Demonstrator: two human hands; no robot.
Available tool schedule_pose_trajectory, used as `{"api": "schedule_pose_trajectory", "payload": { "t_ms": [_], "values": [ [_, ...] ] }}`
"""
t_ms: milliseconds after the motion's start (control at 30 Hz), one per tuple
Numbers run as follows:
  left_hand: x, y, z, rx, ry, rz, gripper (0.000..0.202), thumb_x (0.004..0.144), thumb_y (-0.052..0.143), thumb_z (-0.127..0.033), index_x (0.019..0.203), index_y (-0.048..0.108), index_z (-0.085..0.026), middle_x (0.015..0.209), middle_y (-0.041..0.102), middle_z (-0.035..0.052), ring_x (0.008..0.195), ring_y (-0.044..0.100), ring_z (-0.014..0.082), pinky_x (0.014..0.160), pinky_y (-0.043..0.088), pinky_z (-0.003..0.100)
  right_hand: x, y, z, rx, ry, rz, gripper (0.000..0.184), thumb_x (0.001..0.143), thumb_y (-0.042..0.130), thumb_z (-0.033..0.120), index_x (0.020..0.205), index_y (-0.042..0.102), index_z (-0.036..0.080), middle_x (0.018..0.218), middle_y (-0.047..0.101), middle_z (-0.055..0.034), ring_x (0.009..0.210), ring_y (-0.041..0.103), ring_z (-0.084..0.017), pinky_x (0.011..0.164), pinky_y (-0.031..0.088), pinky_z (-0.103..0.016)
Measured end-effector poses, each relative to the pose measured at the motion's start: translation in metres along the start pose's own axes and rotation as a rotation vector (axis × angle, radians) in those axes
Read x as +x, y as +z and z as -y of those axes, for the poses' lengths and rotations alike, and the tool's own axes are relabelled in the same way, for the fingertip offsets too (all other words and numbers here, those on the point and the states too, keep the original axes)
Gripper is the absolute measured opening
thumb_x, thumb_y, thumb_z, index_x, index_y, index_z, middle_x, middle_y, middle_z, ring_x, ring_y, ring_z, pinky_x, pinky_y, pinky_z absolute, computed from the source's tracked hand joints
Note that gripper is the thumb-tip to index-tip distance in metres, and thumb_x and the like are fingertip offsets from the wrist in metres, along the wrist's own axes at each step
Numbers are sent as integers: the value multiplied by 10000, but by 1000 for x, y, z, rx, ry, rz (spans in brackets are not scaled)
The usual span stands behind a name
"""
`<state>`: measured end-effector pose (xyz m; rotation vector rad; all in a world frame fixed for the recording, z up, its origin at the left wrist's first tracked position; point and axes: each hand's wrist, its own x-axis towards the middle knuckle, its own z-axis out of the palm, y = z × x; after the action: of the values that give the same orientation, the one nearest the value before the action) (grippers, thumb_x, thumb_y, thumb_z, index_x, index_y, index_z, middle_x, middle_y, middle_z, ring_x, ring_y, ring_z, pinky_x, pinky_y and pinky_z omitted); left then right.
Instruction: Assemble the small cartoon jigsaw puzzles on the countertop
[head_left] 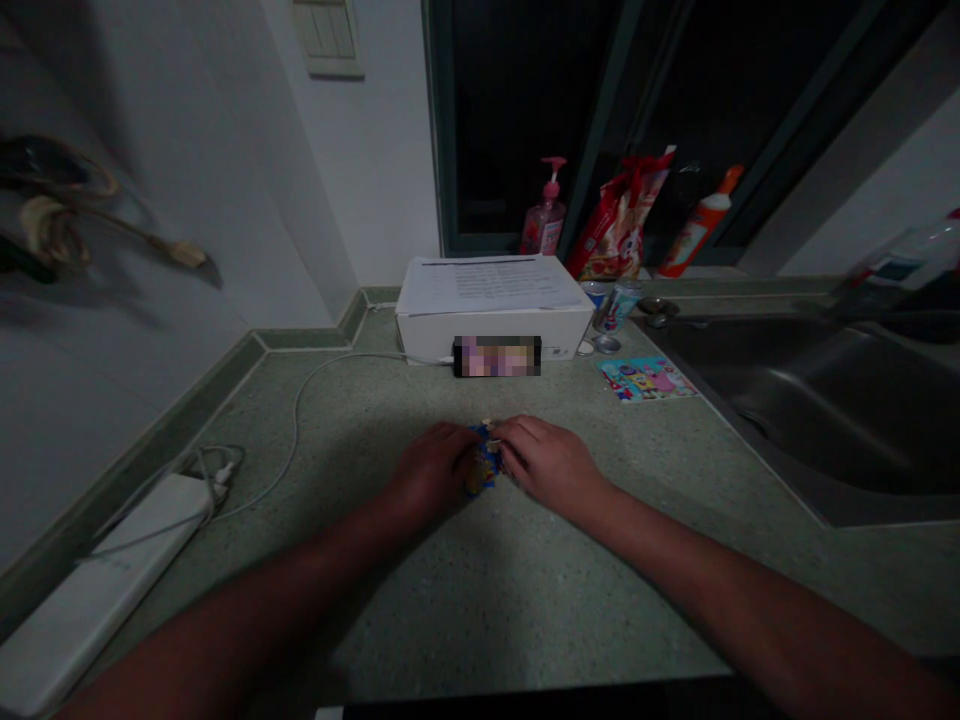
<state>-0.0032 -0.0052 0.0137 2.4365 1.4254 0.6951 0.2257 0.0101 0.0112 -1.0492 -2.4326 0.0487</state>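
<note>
Both my hands meet at the middle of a green speckled counter. My left hand and my right hand have their fingers curled around a small blue and yellow object that sits between them, low over the counter. I cannot make out what the object is; most of it is hidden by my fingers.
A white box with a printed sheet stands behind my hands, a phone leaning on its front. A colourful card lies right of it. A steel sink is on the right, a white power bank with cable on the left. Bottles and a red bag stand on the sill.
</note>
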Motion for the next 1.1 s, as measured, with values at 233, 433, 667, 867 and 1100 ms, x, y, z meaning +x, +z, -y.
{"api": "schedule_pose_trajectory", "payload": {
  "t_ms": [233,433,667,867,1100],
  "values": [
    [0,0,1,-37,-6,-69,343,1010,496,-218,1223,721,-364,1163,816,14,1077,771,247,932,669,498,3,-5,3,61,45,45,215,1068,550,202,1197,722,195,1176,795,-137,1084,763,-304,946,629,-471],
    [-7,2,0,-29,71,-101,516,883,578,-211,1383,593,-339,1330,772,74,1224,744,291,1052,638,557,0,-1,3,191,5,114,708,894,819,363,1527,558,181,1537,638,-243,1407,628,-399,1159,522,-621],
    [-11,1,2,-93,166,-42,610,888,647,-291,1475,482,-326,1401,731,127,1305,714,337,1135,605,577,-1,7,0,204,7,131,688,875,803,322,1519,577,239,1453,709,-187,1331,684,-379,1106,555,-605],
    [-10,-1,3,-112,187,-18,664,843,677,-228,1479,488,-259,1420,711,156,1325,700,351,1156,603,540,0,4,0,129,5,144,580,930,765,290,1475,596,189,1378,740,-193,1255,713,-363,1092,568,-567],
    [-7,1,5,-68,153,22,595,881,661,-207,1454,523,-289,1412,722,111,1337,688,313,1163,587,531,3,5,4,31,-58,191,323,992,661,212,1313,695,216,1252,781,-153,1145,747,-322,973,629,-491]
  ]
}}
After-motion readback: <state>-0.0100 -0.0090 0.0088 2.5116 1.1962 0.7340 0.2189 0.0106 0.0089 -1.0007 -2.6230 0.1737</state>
